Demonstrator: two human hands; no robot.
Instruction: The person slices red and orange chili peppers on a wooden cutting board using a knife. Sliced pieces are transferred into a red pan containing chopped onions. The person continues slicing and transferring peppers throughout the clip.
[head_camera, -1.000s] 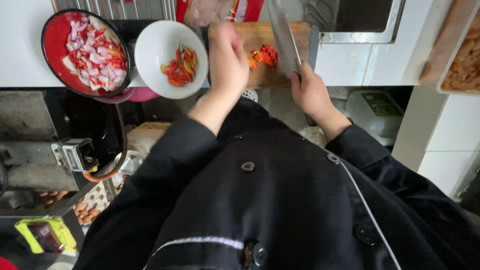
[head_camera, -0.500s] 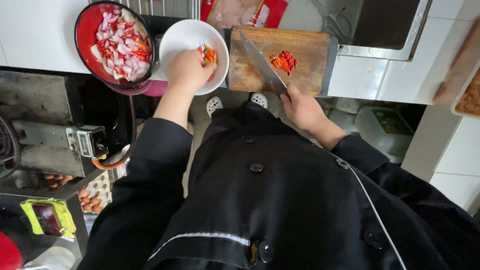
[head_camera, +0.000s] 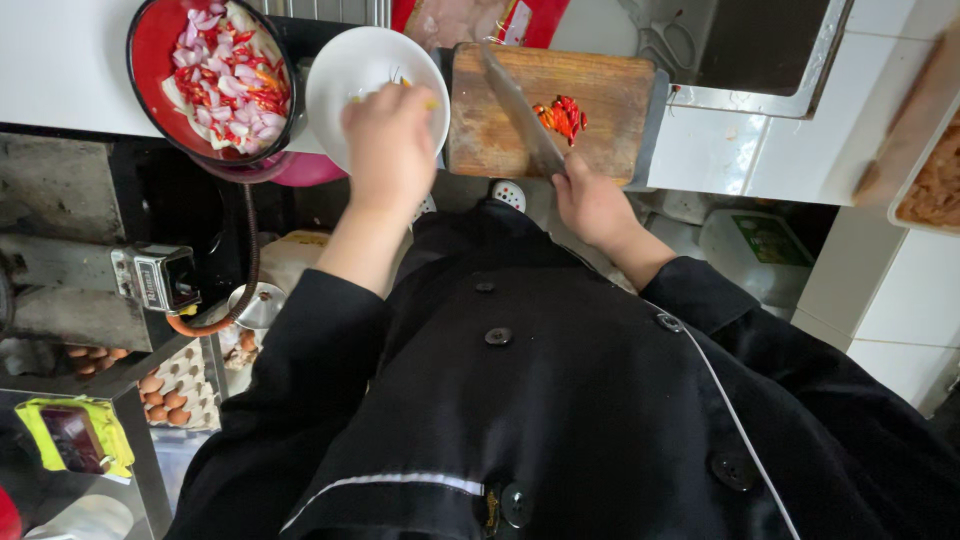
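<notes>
Chopped chilli (head_camera: 562, 117) sits in a small red heap on the wooden cutting board (head_camera: 500, 140), out toward the board's three o'clock side. Starting at the far left: a red bowl (head_camera: 150, 60) full of sliced shallots and bits of red chilli, up at eleven o'clock on the white counter (head_camera: 60, 60). Just beside it at its three o'clock, the white bowl (head_camera: 350, 60), and the left hand (head_camera: 388, 150) is right over its lower rim, fingers bunched together above the bowl; whether they pinch anything I cannot tell. Moving right, the board lies just beside the white bowl. The knife (head_camera: 518, 105) blade slants across the board, tip toward twelve o'clock, with the chilli heap just at its three o'clock. The right hand (head_camera: 592, 200) is wrapped tight round the knife's handle at the board's six o'clock edge. Far right, a steel sink (head_camera: 770, 95).
</notes>
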